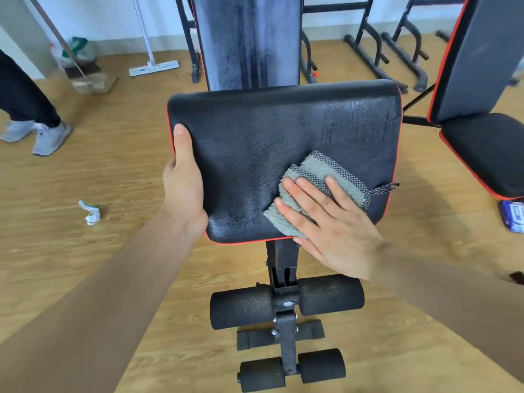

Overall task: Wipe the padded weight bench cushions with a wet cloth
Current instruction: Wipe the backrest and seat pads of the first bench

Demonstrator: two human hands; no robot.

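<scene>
Gripped at its left edge by the left hand (184, 177), the seat cushion (255, 131) is probably steadied; near its right edge the cloth (313, 163) is pressed under the flat right hand (331, 225).

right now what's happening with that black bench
A person is wiping the black padded seat cushion with red piping on a weight bench. The right hand presses a folded grey terry cloth flat on the cushion's near right part, while the left hand grips its left edge. Wet streaks show across the cushion and on the upright dark back pad behind it.
</scene>
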